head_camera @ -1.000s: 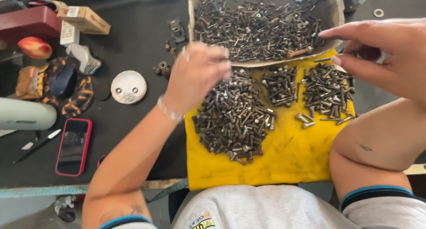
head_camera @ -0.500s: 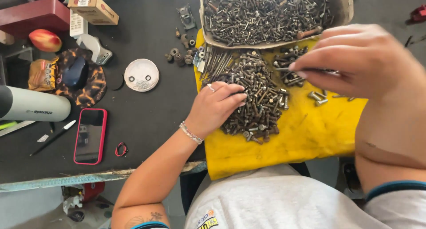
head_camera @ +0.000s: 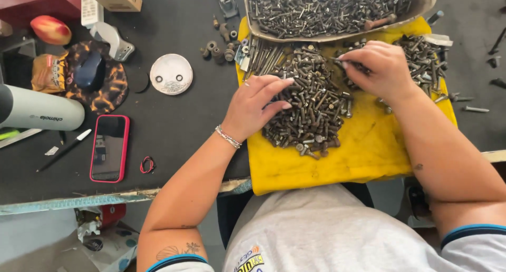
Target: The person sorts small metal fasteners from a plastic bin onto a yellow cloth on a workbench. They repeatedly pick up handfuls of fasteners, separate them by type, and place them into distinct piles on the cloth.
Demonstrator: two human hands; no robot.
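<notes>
The left hand [head_camera: 256, 106] rests flat with loose fingers on a heap of bolts [head_camera: 308, 100] on the yellow cloth [head_camera: 337, 158], while the right hand [head_camera: 380, 69] pinches a bolt from it; they look small, hard, heavy and apt to roll, best gripped by the shank.

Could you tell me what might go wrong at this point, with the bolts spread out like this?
The left hand rests on the big pile of bolts, which lies close to a smaller pile on the yellow cloth, so they could mix. The cloth hangs over the table edge, so bolts might roll off. Loose bolts beside the cloth could easily get lost.
</notes>
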